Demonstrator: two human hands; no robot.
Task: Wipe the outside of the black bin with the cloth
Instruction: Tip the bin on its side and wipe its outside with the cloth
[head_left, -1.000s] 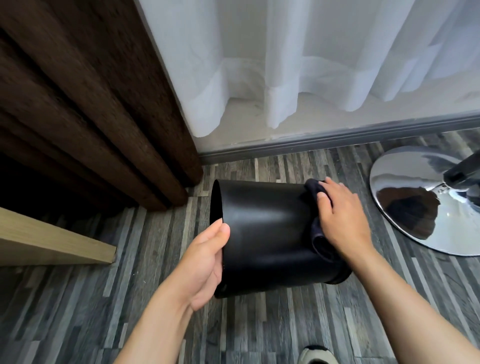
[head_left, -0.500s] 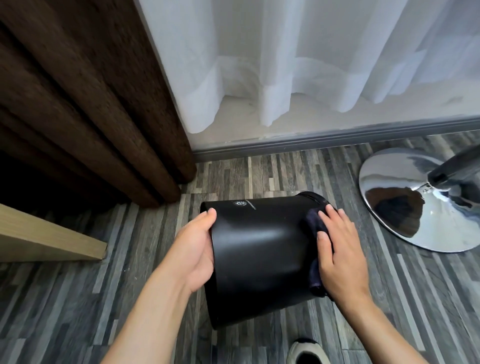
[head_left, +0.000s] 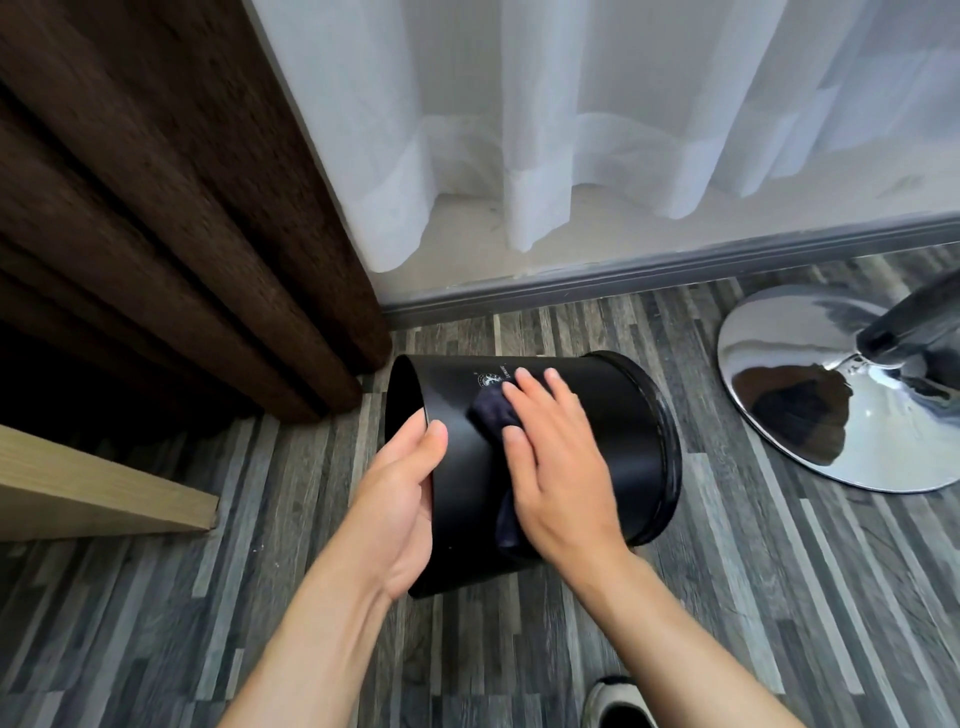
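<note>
The black bin (head_left: 618, 441) lies tipped on its side above the grey plank floor, mouth to the left, base rim to the right, with a small white logo on its wall. My left hand (head_left: 397, 499) grips the mouth rim, thumb on the outside. My right hand (head_left: 550, 467) lies flat on the upper wall and presses a dark blue cloth (head_left: 491, 413) against it. The cloth shows beside my fingers and again below my palm; most of it is hidden under the hand.
A brown curtain (head_left: 182, 208) hangs at the left and a sheer white curtain (head_left: 571, 130) behind the bin. A chrome round stool base (head_left: 810, 415) stands at the right. A light wooden board edge (head_left: 93, 488) is at the left. My shoe tip (head_left: 618, 704) shows at the bottom.
My right hand slid the cloth from the bin's base end leftwards to the middle of the wall, near the logo. The bin turned slightly in my left hand.
</note>
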